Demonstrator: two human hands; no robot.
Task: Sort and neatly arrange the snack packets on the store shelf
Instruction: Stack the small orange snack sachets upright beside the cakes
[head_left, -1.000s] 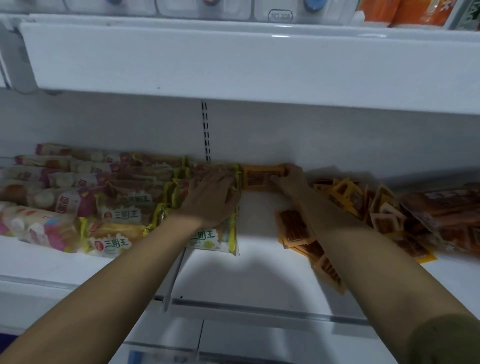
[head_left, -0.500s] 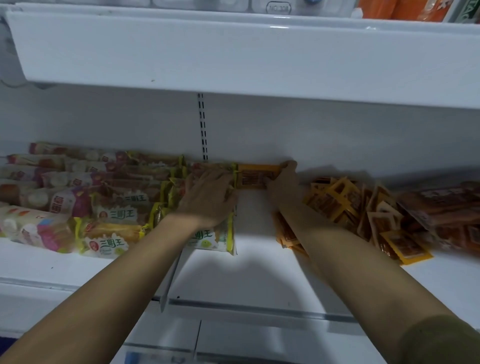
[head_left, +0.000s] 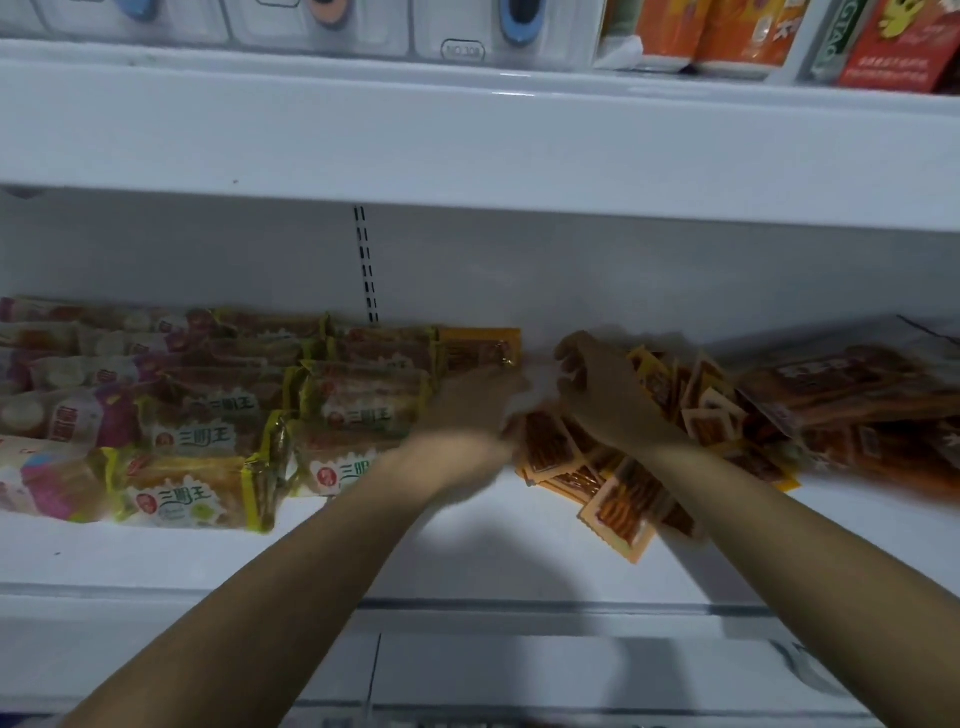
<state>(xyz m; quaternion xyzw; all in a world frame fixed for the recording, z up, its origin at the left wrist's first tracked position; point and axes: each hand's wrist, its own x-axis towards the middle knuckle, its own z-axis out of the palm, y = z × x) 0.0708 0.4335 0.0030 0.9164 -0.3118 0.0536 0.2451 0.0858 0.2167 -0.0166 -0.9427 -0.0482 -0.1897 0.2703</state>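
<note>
Small orange snack packets (head_left: 618, 499) lie in a loose heap on the white shelf (head_left: 467, 551), right of centre. One orange packet (head_left: 480, 347) lies flat against the back wall, beside the rows of yellow-green bread packets (head_left: 358, 410). My right hand (head_left: 597, 395) hovers palm down over the heap's left part, fingers loosely curled, nothing seen in them. My left hand (head_left: 467, 415) is motion-blurred between the bread packets and the heap, close to the heap's left edge; its fingers cannot be made out.
Pink-and-white bread packets (head_left: 47, 415) fill the shelf's far left. Larger dark orange-brown packets (head_left: 852, 395) are piled at the far right. The upper shelf's (head_left: 467, 150) edge hangs overhead, carrying white boxes and orange cartons (head_left: 727, 31). A slotted upright (head_left: 366, 265) runs down the back wall.
My right hand has let go of the orange packet at the back wall and moved right onto the heap. My left hand has left the bread packets and swung right towards the heap.
</note>
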